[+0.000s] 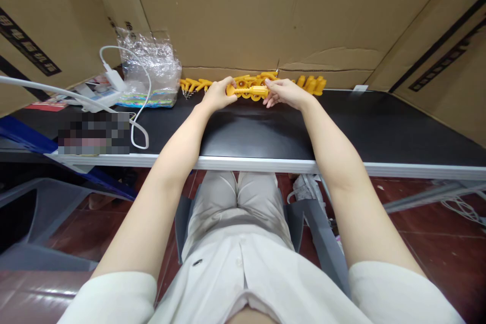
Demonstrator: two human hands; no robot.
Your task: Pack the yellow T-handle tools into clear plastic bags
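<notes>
Your shirt faces the tabletop; left fingers and right fingers grip one yellow piece; cable loops near front edge.

A bag lies left of the left hand.

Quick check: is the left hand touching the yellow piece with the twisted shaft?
Touching. The head view shows the left hand gripping the yellow piece at its left end, between thumb and fingers, with no visible gap.
</notes>
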